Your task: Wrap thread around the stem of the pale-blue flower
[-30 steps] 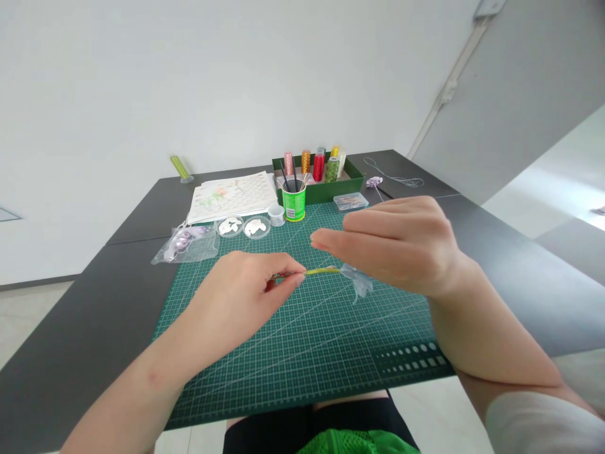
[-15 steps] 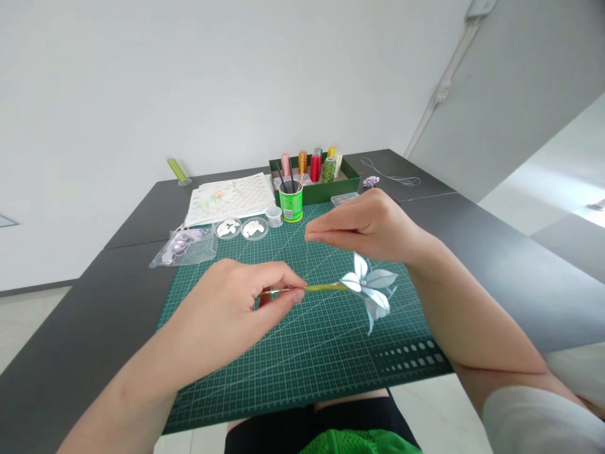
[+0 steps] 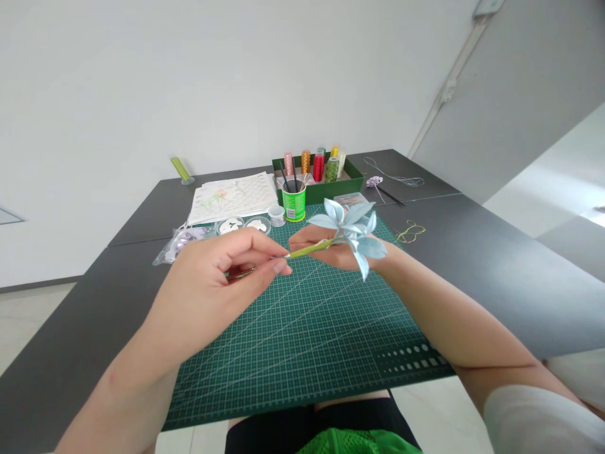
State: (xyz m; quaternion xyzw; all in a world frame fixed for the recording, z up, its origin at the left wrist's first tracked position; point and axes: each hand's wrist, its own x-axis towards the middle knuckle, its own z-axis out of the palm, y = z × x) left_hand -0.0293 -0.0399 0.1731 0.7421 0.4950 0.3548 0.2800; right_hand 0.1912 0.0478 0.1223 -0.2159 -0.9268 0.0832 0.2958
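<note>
My left hand (image 3: 212, 284) pinches the lower end of a pale-blue artificial flower (image 3: 355, 215), between thumb and fingers. Its stem (image 3: 309, 248) is wrapped in yellow-green and points up to the right, with the petals at that end. Bare wire ends pass back under my left palm. Behind the stem is my right hand (image 3: 333, 257), fingers pressed together in a pinch and partly covered by the blossom. The fine green thread between its fingertips is too thin to trace now. Beneath both hands lies a green cutting mat (image 3: 302, 334).
A loose tangle of yellow-green thread (image 3: 410, 233) lies right of the mat. At the back are a green box (image 3: 340, 187) of thread spools, a green can (image 3: 293, 205) with brushes, paper sheets (image 3: 231, 202), small dishes (image 3: 229, 225) and a plastic bag (image 3: 177, 244). A purple flower (image 3: 374, 181) lies farther right.
My left hand has risen and moved left, tilting the flower upward and turning it. My right hand has dropped from above the stem to behind it, its fingers still pinched.
</note>
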